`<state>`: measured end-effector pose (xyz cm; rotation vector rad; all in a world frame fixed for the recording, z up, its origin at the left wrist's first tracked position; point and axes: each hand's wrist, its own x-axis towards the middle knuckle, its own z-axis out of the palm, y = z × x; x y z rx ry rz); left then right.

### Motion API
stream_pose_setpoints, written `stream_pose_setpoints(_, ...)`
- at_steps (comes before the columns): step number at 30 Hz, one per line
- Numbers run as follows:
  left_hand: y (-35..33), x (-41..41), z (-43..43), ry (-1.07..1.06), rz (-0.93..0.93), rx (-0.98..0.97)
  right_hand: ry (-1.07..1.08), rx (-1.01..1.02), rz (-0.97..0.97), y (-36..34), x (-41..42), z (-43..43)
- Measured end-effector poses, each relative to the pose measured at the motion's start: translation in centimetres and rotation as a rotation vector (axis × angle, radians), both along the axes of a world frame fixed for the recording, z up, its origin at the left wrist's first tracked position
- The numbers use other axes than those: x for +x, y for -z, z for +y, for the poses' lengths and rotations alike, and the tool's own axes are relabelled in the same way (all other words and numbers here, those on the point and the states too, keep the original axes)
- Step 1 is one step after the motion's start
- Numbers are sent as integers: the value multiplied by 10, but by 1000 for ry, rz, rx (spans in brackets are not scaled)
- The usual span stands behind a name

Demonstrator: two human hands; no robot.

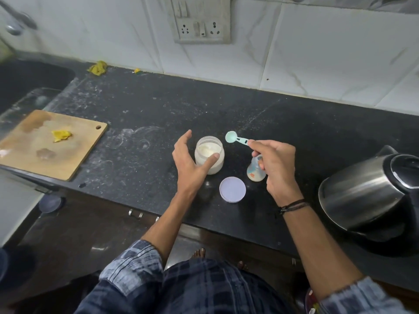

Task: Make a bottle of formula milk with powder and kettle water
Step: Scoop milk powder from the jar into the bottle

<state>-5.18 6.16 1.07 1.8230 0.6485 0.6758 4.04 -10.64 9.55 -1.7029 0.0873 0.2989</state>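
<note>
Dark speckled stone table: right hand pinches teal plastic scoop; left hand, spread, could topple open powder jar; bottle seemingly unsteadied.

Black counter, white tiled wall, socket panel

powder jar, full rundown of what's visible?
The squat, translucent, round powder jar stands upright on the speckled black countertop, lid off. Whitish powder fills it close to the rim, heaped unevenly. The left hand is open around it, thumb lying across its front wall, fingers spread behind its left side. Its round pale lilac lid lies flat just in front and to the right, not touching. The right hand holds a mint green plastic scoop above and to the right, clear of the jar.
</note>
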Motion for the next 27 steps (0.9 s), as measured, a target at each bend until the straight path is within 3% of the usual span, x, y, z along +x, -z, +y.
stream_pose_setpoints(6,17,-6,10,63,144,18,-204,-259,-154,-1,1,42)
stream_pose_setpoints(11,16,-5,12,108,155,1,-365,-639,-302,4,1,70)
stream_pose_setpoints(17,15,-3,17,114,166,7,-484,-901,-520,13,0,85)
stream_pose_setpoints(27,16,-1,23,131,167,-9,-653,-956,-463,15,6,109)
